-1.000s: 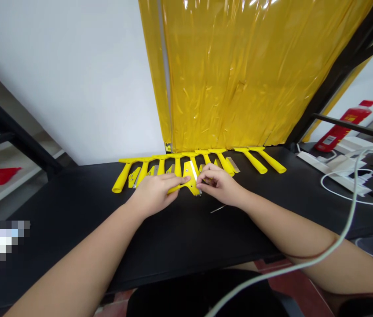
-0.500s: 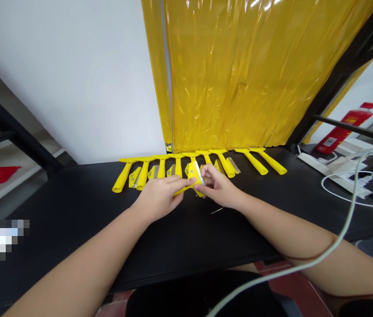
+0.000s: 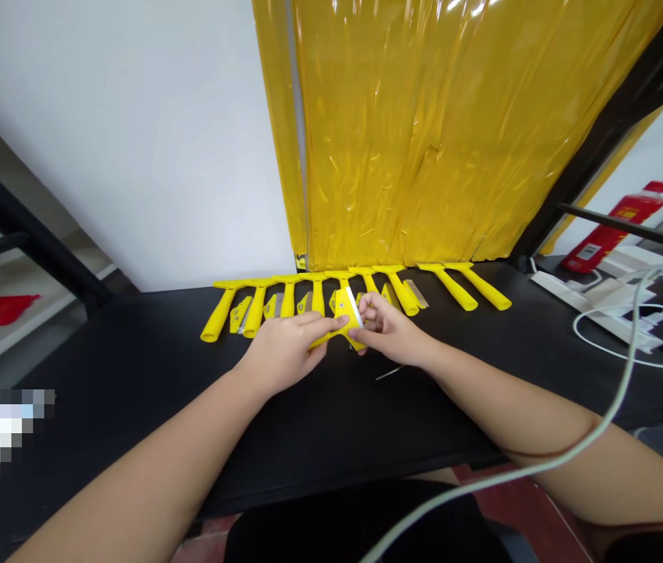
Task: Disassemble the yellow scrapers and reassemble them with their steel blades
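Both hands are closed on one yellow scraper [image 3: 344,310], held low over the black tabletop [image 3: 308,422]. My left hand [image 3: 283,344] wraps round its handle, thumb on the head. My right hand [image 3: 390,328] pinches the other side of the head, close to the pale blade edge. Behind them, several yellow handles [image 3: 218,314] lie in a row, with yellow blade heads [image 3: 241,314] between some of them. A loose metal blade [image 3: 417,294] rests near the right part of the row. Below my right hand is a thin metal rod [image 3: 388,374].
A pale cable [image 3: 618,391] hangs in front of my right forearm. To the right stand a red bottle [image 3: 616,227] and white strips [image 3: 578,293] with cords. Yellow plastic sheeting [image 3: 425,141] and a white panel [image 3: 149,141] back the table. A red piece [image 3: 6,310] lies on the left shelf.
The scraper stays in both hands. My right fingers shift very slightly around its head. The rest of the scene keeps its place, apart from a small camera shift.
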A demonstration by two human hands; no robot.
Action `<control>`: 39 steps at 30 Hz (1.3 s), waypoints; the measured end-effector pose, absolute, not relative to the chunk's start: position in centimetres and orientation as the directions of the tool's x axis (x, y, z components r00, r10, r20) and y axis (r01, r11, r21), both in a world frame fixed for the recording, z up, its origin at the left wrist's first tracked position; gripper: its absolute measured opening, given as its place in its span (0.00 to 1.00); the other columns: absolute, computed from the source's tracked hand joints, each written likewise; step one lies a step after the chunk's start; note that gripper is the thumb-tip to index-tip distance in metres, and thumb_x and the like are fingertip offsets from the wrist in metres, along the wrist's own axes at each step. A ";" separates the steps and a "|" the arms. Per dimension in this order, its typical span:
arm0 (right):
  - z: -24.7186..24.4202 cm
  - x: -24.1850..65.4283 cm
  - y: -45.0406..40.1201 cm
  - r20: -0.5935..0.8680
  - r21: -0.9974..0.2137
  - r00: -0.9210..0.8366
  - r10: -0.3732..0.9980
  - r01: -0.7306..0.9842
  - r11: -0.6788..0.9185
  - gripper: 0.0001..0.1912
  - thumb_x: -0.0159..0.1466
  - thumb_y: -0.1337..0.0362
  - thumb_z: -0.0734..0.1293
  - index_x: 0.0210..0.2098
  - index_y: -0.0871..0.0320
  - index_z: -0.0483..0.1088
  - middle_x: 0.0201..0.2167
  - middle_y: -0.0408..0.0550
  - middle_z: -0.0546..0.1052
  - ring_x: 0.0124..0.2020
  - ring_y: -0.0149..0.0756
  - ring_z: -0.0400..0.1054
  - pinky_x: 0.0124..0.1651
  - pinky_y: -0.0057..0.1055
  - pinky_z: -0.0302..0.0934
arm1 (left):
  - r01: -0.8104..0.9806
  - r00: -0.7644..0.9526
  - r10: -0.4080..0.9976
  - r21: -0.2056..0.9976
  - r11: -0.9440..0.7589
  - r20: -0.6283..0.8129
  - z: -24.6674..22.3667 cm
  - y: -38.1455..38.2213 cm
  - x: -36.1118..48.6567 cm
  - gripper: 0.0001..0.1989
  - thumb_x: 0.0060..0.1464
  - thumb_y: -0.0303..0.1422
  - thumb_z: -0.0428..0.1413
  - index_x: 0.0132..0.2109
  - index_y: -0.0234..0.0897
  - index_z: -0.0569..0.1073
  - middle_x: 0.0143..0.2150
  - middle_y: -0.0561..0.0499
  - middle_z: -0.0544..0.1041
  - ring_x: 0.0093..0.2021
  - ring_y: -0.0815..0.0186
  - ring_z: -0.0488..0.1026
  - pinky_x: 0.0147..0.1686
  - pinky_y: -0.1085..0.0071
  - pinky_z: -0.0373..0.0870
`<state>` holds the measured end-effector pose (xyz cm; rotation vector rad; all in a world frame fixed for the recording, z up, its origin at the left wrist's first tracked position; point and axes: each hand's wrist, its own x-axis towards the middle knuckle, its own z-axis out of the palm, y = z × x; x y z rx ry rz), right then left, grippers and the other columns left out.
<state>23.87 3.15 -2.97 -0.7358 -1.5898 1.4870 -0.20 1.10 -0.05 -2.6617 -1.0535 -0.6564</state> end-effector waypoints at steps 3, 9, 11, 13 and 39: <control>-3.5 24.0 3.4 0.180 -0.983 -0.510 0.841 -0.115 0.141 0.23 0.62 0.59 0.77 0.43 0.52 0.58 0.36 0.37 0.74 0.30 0.27 0.72 0.30 0.27 0.74 | 0.682 0.667 0.596 -0.045 -0.730 0.447 0.0 1.1 -0.3 0.23 0.63 0.28 0.56 0.62 0.50 0.76 0.45 0.52 0.83 0.39 0.63 0.81 0.29 0.71 0.69; -3.7 24.8 4.2 0.130 -0.990 -0.658 0.742 -0.052 0.128 0.20 0.60 0.64 0.77 0.47 0.57 0.67 0.37 0.41 0.77 0.31 0.29 0.74 0.32 0.28 0.75 | 0.596 0.757 0.548 -0.032 -0.802 0.357 0.3 1.2 -0.3 0.23 0.64 0.27 0.54 0.62 0.49 0.75 0.42 0.55 0.82 0.37 0.66 0.80 0.28 0.72 0.66; -3.4 25.0 4.3 0.091 -0.995 -0.696 0.712 -0.029 0.099 0.19 0.60 0.64 0.77 0.46 0.57 0.69 0.35 0.41 0.77 0.31 0.29 0.75 0.31 0.27 0.75 | 0.577 0.774 0.535 -0.029 -0.816 0.339 0.4 1.2 -0.2 0.22 0.64 0.27 0.54 0.62 0.50 0.75 0.41 0.55 0.82 0.36 0.66 0.80 0.28 0.72 0.66; -3.2 25.1 4.3 0.048 -0.997 -0.715 0.697 0.004 0.072 0.18 0.59 0.65 0.78 0.44 0.57 0.69 0.33 0.39 0.76 0.30 0.30 0.75 0.31 0.27 0.74 | 0.565 0.788 0.528 -0.030 -0.825 0.317 0.3 1.2 -0.2 0.22 0.65 0.28 0.54 0.63 0.50 0.75 0.41 0.55 0.82 0.36 0.66 0.80 0.28 0.72 0.66; -2.9 25.1 3.8 0.392 -0.762 -0.594 0.703 0.218 0.610 0.05 0.71 0.63 0.67 0.38 0.57 0.70 0.35 0.43 0.71 0.28 0.28 0.71 0.29 0.26 0.65 | 0.749 0.607 0.706 0.036 -0.662 0.365 -0.2 1.7 0.4 0.24 0.62 0.30 0.56 0.63 0.51 0.77 0.52 0.51 0.84 0.49 0.57 0.82 0.39 0.66 0.77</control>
